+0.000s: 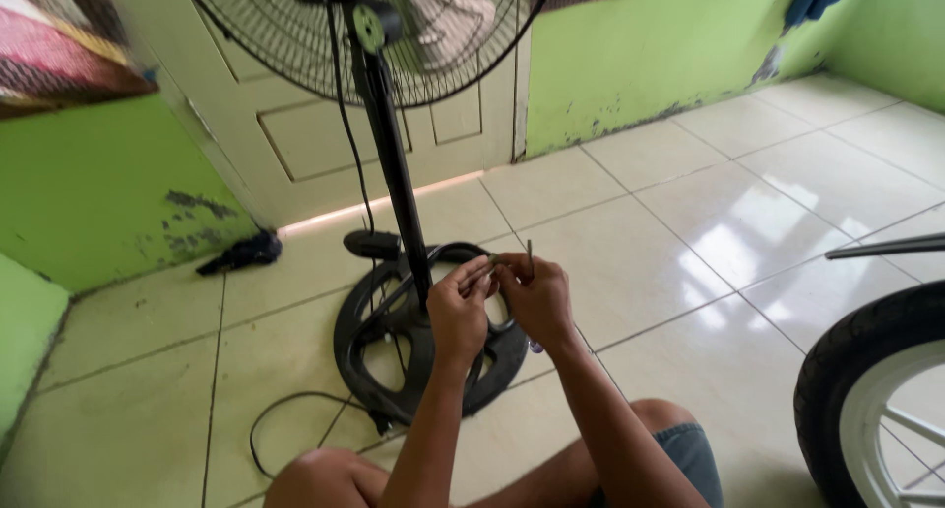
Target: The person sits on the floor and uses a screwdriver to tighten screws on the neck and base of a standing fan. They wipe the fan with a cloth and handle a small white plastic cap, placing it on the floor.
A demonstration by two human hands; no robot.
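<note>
2 hands meet above the fan base (pixel 366 360): left hand (pixel 458 306) pinches a small metal part (pixel 489 263), right hand (pixel 539 296) closed on a thin tool (pixel 530 258). Steady, aligned grip judged best.

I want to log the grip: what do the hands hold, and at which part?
Both hands, left hand and right hand, pinch a small thin metal piece between the fingertips, near its lower end. What kind of piece it is cannot be told.
</note>
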